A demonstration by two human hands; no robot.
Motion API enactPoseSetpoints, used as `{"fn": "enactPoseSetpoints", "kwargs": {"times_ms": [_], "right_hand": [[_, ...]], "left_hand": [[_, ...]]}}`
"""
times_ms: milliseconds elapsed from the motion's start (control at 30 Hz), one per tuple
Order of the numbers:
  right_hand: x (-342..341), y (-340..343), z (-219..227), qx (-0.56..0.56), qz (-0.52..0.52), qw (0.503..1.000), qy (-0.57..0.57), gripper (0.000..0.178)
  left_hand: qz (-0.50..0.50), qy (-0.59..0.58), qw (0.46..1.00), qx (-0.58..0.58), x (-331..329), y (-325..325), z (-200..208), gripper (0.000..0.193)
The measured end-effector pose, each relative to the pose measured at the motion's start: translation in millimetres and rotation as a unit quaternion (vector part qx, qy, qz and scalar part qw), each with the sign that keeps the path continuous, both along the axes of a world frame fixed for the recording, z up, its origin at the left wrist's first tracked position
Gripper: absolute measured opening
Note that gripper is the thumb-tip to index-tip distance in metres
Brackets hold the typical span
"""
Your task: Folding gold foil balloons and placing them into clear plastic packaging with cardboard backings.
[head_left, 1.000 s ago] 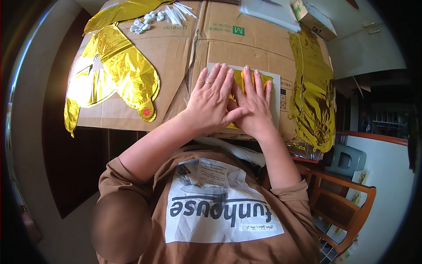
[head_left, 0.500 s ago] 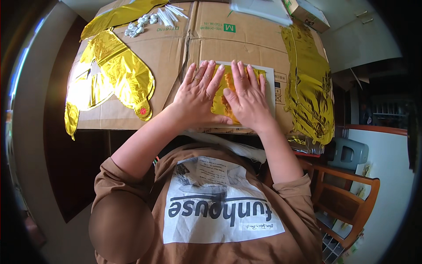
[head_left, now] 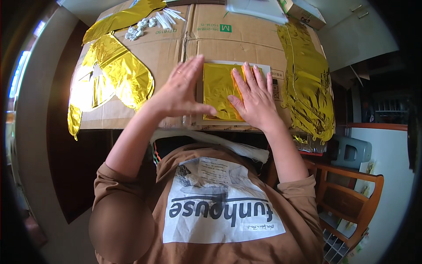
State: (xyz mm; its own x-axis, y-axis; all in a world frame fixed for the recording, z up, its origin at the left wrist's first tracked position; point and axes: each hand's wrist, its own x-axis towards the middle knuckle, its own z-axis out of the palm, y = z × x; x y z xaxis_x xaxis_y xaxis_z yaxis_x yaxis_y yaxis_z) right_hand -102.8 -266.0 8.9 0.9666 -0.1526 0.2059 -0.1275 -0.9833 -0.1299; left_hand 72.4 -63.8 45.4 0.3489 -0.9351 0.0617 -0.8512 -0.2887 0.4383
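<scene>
A folded gold foil balloon (head_left: 220, 90) lies as a flat, shiny rectangle on a pale sheet (head_left: 267, 70), near the front edge of the cardboard. My right hand (head_left: 256, 94) rests flat over its right part, fingers stretched out. Just left of the foil is my left hand (head_left: 178, 88), its thumb spread from the fingers and nothing in its grasp; the thumb tip reaches over the foil's lower left corner. Whether that thumb touches the foil I cannot tell. The part beneath my right palm is hidden.
Flattened cardboard (head_left: 167, 44) covers the table. An unfolded gold foil balloon (head_left: 127, 72) lies at left, another gold foil (head_left: 307, 79) at right. Farther back are white sticks (head_left: 167, 18), small white pieces (head_left: 134, 31), a clear plastic sheet (head_left: 259, 9) and a box (head_left: 305, 13). A wooden chair (head_left: 347, 198) stands right.
My left hand has lifted off the foil and moved left, uncovering its left part. My right hand has shifted slightly right and stays pressed flat.
</scene>
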Motion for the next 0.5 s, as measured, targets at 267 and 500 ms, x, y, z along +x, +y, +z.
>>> {"fn": "enactPoseSetpoints", "kwargs": {"times_ms": [267, 500], "right_hand": [[0.2, 2.3, 5.8, -0.007, -0.016, 0.999, 0.033, 0.071], [2.1, -0.6, 5.2, 0.02, -0.018, 0.999, 0.032, 0.074]], "left_hand": [[0.115, -0.004, 0.987, -0.114, 1.4, 0.1, 14.5, 0.075], [0.036, -0.026, 0.987, -0.157, -79.3, -59.1, -10.4, 0.09]]}}
